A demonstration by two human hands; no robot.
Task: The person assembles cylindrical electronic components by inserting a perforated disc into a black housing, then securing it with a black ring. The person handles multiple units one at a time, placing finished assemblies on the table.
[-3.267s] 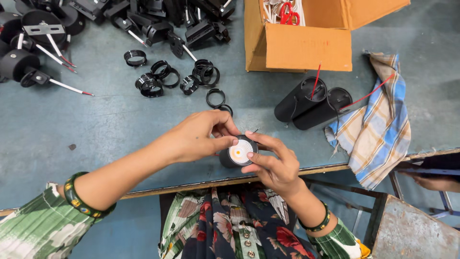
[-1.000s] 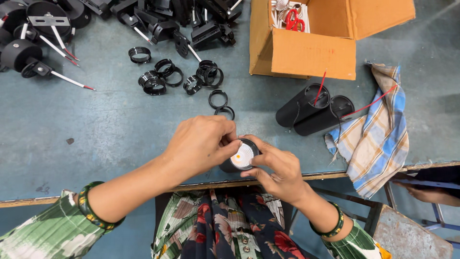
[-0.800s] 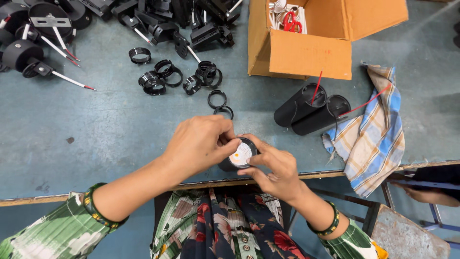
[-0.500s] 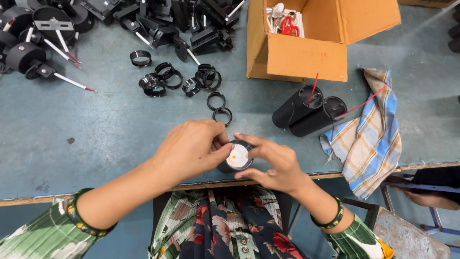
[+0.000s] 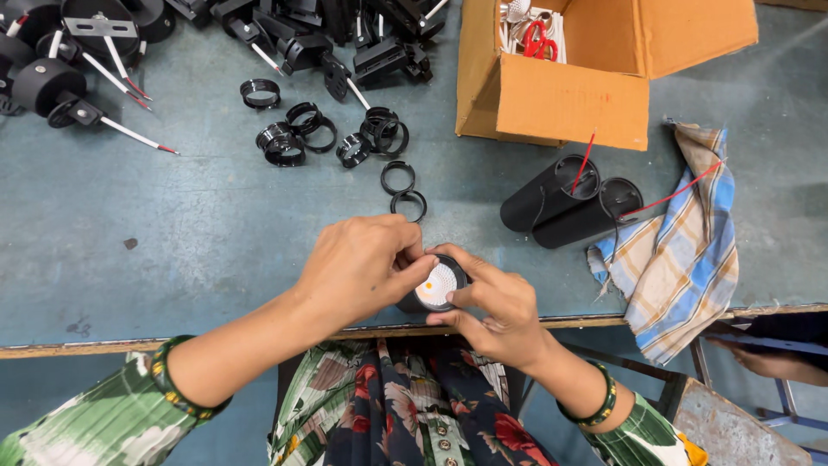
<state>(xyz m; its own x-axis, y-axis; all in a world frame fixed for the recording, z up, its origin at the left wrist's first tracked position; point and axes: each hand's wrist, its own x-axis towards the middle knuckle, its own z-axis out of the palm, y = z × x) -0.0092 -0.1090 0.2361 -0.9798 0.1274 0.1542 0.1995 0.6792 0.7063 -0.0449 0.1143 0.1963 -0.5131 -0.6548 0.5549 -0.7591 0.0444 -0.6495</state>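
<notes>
Hands lower now, black lamp body mostly hidden.

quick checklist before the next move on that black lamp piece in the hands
1. Both hands on the black lamp housing: left hand, right hand - ok.
2. White reflector face in sight - ok.
3. Ring seated in the front - cannot tell, fingers cover the rim.
4. Spare black rings lying near the hands - ok.
5. Housing supported over the table edge - ok.
6. Wires clear of the grip - cannot tell.
</notes>
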